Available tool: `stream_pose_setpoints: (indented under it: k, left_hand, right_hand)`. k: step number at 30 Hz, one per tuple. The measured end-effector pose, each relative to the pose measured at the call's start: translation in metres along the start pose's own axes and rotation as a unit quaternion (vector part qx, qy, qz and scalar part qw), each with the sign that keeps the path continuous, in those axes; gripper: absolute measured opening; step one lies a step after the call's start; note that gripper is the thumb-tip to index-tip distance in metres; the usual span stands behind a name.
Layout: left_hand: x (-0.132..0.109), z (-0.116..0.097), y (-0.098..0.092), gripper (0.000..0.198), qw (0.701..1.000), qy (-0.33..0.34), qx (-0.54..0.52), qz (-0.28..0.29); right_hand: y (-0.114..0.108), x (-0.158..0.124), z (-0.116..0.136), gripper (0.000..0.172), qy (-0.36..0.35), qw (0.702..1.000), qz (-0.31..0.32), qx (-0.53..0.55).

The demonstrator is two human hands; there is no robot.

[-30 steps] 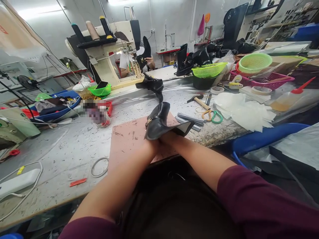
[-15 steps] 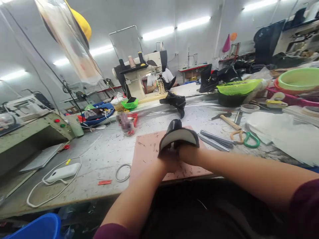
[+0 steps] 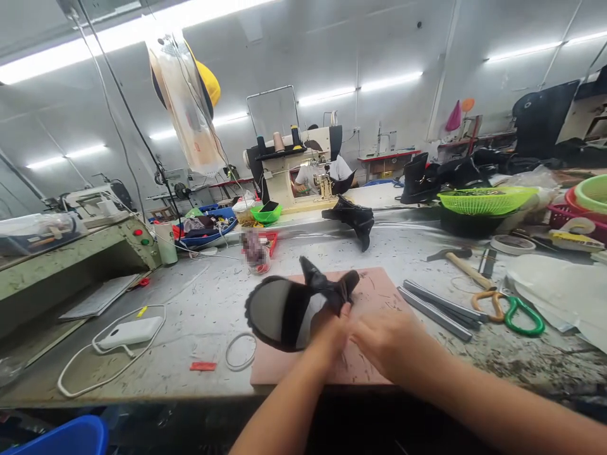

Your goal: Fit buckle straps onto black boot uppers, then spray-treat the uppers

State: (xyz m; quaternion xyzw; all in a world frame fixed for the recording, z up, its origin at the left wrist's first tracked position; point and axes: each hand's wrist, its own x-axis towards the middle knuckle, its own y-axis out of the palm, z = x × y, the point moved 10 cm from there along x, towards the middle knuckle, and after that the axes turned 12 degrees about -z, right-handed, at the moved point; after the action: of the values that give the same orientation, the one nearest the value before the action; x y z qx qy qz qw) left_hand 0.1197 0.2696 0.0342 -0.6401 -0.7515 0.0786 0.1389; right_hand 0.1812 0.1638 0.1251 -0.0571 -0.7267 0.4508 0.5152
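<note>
Your grey worktable (image 3: 190, 303) is scuffed and speckled, with a pink board (image 3: 379, 287) lying flat at its near edge. The black leather upper (image 3: 284, 313) is raised just above the board's left end, overhanging it toward the table. Its rounded part shows a dull grey inner face crossed by a dark band, its rim is cut in small scallops, and its far end narrows into a creased, twisted strap. Your left hand (image 3: 332, 335) is clamped on the upper's right edge. Your right hand (image 3: 384, 338) sits just beside it, fingers curled; its hold cannot be told. Green-handled scissors (image 3: 519, 313) lie well apart to the right.
</note>
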Motion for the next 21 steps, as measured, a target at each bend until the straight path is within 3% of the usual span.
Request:
stream_pose_setpoints:
  k: [2,4,7,10,13,17,21]
  left_hand:
    - [-0.002,-0.007,-0.008,0.04,0.995,-0.053,-0.086,-0.016]
    - [-0.011,-0.017,-0.009,0.045,0.955,-0.134,-0.266,0.001]
    - [-0.031,-0.039,-0.004,0.037,0.843,-0.218,-0.488,0.057]
    - [-0.043,-0.049,-0.008,0.023,0.793,-0.252,-0.551,0.06]
    - [-0.05,-0.048,-0.009,0.021,0.778,-0.282,-0.559,0.053]
    - [-0.058,-0.047,-0.007,0.023,0.775,-0.305,-0.551,0.049]
    - [-0.066,-0.044,-0.006,0.02,0.802,-0.283,-0.524,0.045]
  right_hand:
    - [0.005,-0.015,-0.032,0.034,0.145,0.989,-0.018,0.004]
    - [0.01,-0.024,-0.04,0.064,0.199,0.978,-0.049,0.037]
    - [0.005,-0.022,-0.032,0.079,0.193,0.969,-0.132,0.074]
    - [-0.004,-0.017,-0.02,0.079,0.153,0.967,-0.191,0.066]
    - [-0.009,-0.016,-0.018,0.082,0.127,0.967,-0.222,0.016]
    - [-0.016,-0.021,-0.022,0.072,0.119,0.956,-0.261,-0.059]
    - [-0.016,-0.025,-0.023,0.072,0.13,0.952,-0.268,-0.064]
